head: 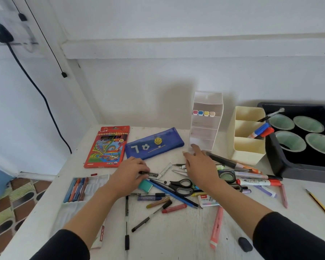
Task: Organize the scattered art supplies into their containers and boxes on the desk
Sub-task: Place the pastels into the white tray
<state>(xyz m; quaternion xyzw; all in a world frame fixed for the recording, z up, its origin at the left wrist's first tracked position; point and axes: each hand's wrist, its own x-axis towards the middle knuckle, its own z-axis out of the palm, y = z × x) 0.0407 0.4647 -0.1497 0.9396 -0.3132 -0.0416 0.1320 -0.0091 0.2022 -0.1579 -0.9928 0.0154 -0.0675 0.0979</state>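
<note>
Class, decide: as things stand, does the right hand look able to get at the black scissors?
Probably yes: the black scissors lie uncovered, nothing across them, just beside the wrist of the open right hand.

1. This looked like a home study or hobby corner: a white painted desk stood pushed into a corner of plain white walls.
2. School-type stationery lay over it: a red box of colour pencils, a blue pencil case printed with a football and a basketball, black scissors and a box of staples.
3. A white tiered organiser and a cream compartment holder stood at the back, beside a dark tray of round paint cups.
4. A black charger sat on the left wall, with a dark cable running down below it.
5. Patterned brown and green floor tiles showed below the desk edge, a domestic touch.
</note>
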